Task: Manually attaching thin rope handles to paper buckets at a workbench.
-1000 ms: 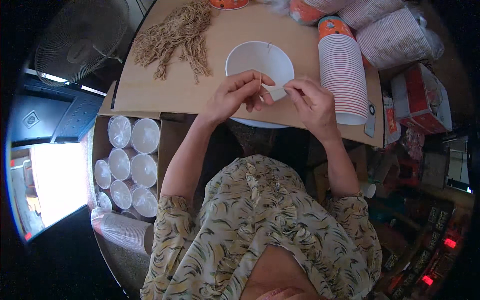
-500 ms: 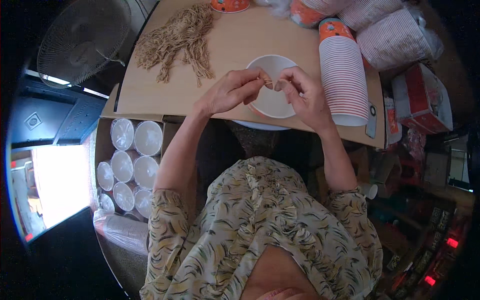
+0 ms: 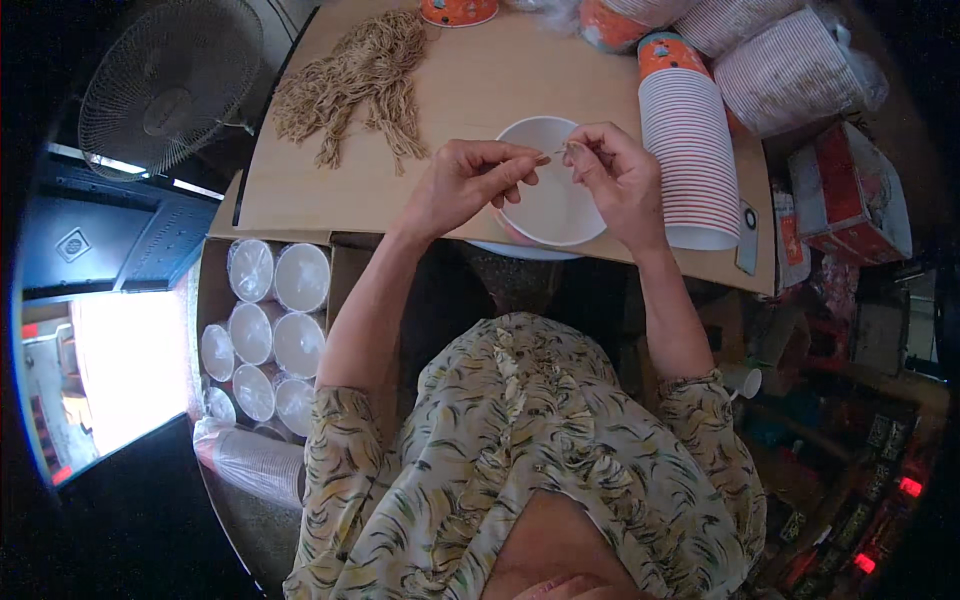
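Both of my hands are raised above a white paper tub point(image 3: 562, 215) at the table's near edge. My left hand point(image 3: 470, 185) pinches a short piece of thin cord point(image 3: 546, 158) between thumb and forefinger. From the other side my right hand point(image 3: 618, 180) pinches at the same cord, its fingertips close to the left ones. The cord is too fine to follow in full. To the left of my hands lies a heap of tan twisted cords point(image 3: 360, 85). A tall nested stack of white paper tubs point(image 3: 690, 150) lies just right of my right hand.
Bagged tub stacks point(image 3: 790, 75) crowd the far right corner, and an orange tub point(image 3: 459, 10) stands at the far edge. At the left, a carton point(image 3: 340, 285) holds several wrapped tub stacks beside a fan point(image 3: 165, 110). A red-and-white box point(image 3: 850, 195) sits beyond the table's right side.
My left thumb has stretched forward along the forefinger, and the fingertips have shifted slightly. A thin bit of cord now shows between the hands. The view has shifted a little.
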